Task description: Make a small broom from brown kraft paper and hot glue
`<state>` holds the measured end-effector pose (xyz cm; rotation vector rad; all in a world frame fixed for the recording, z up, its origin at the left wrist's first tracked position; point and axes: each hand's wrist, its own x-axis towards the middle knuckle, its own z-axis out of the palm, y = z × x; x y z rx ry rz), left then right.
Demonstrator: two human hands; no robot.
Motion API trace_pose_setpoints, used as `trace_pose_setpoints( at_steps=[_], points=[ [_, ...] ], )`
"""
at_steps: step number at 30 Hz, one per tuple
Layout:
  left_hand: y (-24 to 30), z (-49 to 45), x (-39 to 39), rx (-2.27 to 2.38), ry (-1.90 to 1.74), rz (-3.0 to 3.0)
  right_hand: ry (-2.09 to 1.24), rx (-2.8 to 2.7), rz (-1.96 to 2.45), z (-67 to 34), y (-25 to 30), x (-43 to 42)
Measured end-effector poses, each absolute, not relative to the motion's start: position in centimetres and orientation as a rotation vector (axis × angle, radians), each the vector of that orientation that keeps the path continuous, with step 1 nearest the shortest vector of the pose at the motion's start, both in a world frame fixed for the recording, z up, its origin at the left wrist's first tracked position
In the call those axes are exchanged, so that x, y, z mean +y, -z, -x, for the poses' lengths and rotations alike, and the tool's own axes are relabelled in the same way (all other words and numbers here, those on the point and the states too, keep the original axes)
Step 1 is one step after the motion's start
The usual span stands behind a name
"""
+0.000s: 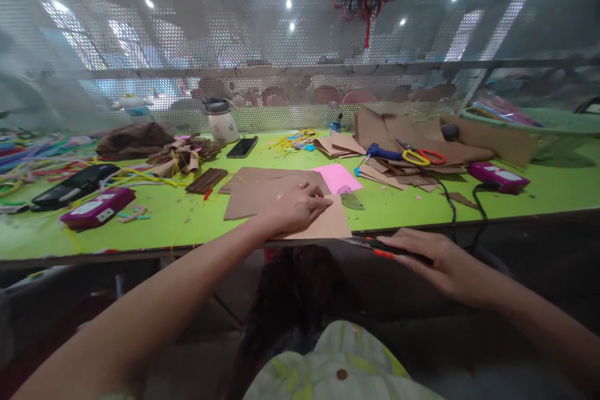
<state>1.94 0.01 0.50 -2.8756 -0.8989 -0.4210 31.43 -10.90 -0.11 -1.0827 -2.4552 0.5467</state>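
A light brown sheet of paper (335,217) lies at the front edge of the green table. My left hand (300,205) rests on it, fingers stretched to the right and pressing it down. My right hand (434,259) is closed round the black and orange handles of scissors (383,253), just in front of the table edge. Their blades point left and meet the sheet's near right corner. Darker brown sheets (248,197) lie under and left of my left hand. Beyond it are a pink sheet (338,178) and a small greenish see-through piece (351,201).
Scissors with yellow and red handles (417,157) lie on stacked brown paper (389,131) at right. Purple boxes (98,208) (499,177) stand at both sides, the right one with black cords. A phone (242,147), a white jug (222,122) and a green basket (553,134) are farther back.
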Motion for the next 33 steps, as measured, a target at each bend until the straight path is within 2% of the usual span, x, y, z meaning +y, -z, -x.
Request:
trace_pose_setpoints(
  at_steps=[33],
  points=[
    [-0.9, -1.6, 0.5, -0.852, 0.39, 2.942, -0.494, -2.382, 0.989, -23.2, -0.3, -11.5]
  ],
)
